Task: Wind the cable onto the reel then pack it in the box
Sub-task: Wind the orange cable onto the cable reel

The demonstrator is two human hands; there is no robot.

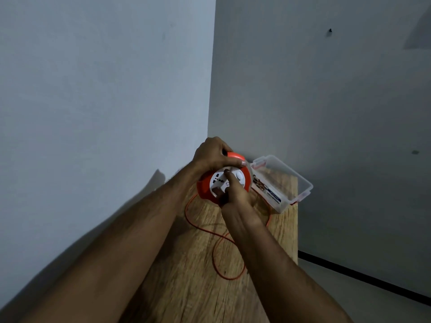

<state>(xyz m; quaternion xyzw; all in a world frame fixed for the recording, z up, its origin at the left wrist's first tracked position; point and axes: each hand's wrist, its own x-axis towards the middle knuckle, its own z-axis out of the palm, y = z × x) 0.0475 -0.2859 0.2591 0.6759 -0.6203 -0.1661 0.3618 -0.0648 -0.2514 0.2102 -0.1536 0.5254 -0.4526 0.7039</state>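
An orange cable reel [205, 186] with a white socket face is held upright above the far end of a wooden table [193, 276]. My left hand [215, 153] grips the reel's top handle. My right hand [233, 191] is curled on the white face, fingers around a small knob there. Loose orange cable [219, 252] trails from the reel in loops across the table. A clear plastic box [283, 183] with red latches stands open just right of the reel.
The table sits in a corner between two grey walls [105, 89]. Its right edge [297, 229] drops to the floor, where a black strip [361, 276] runs along the wall base.
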